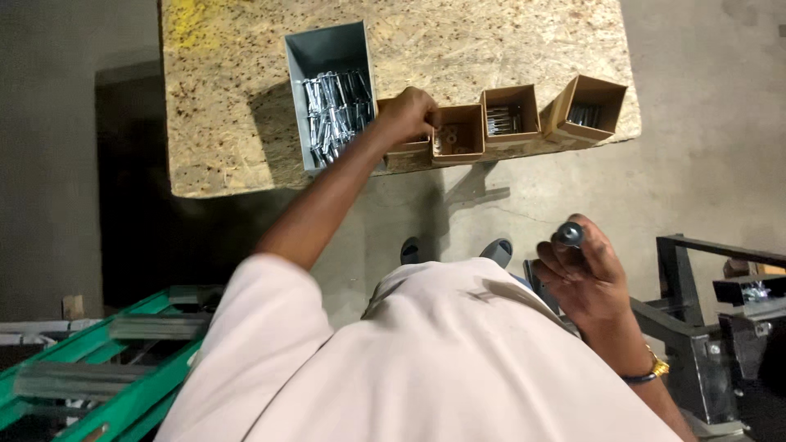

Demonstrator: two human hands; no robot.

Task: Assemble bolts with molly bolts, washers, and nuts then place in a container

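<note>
My left hand [407,115] reaches down into the leftmost small brown cardboard box [408,148] on the chipboard table [237,123]; its fingers are curled inside, and what they touch is hidden. My right hand [583,266] is held up near my body, pinching a dark round-headed bolt [570,234] between thumb and fingers. A grey metal bin [330,92] full of shiny bolts sits just left of my left hand.
Three more small brown boxes stand in a row along the table edge: one with brown washers [458,133], one with metal parts [509,115], one tilted [588,109]. A green ladder [98,368] lies lower left. A black metal frame [704,327] stands lower right. The floor is concrete.
</note>
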